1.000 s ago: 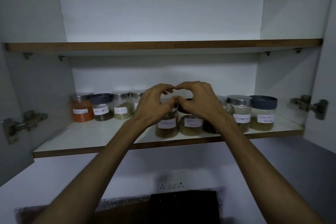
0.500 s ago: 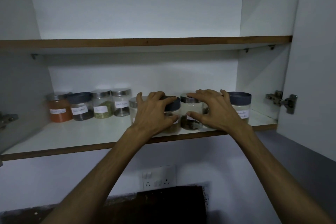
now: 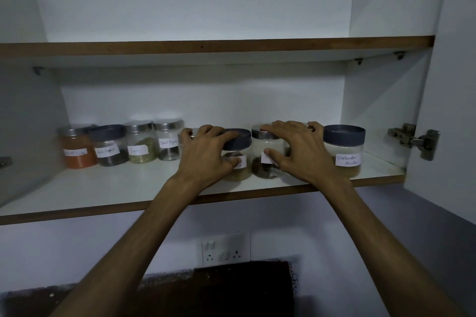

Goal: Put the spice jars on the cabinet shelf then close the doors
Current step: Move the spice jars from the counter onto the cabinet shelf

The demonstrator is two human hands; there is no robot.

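Cabinet shelf (image 3: 103,188): smooth matt white laminate w/ bare brown wood-look front edge; door hinge (image 3: 412,140) at the right end is dull grey metal. Spice jars (image 3: 143,143) look like clear glossy plastic or glass, can't tell which, w/ white paper labels, handwritten; some lids are shiny brushed metal, e.g. metal lid (image 3: 168,125), others matt dark grey plastic, e.g. grey lid (image 3: 344,134) near the shelf's right end. Wall socket plate (image 3: 225,248) below: glossy white plastic.

Hands (image 3: 206,154) apart — now gripping separate jars (image 3: 237,154).
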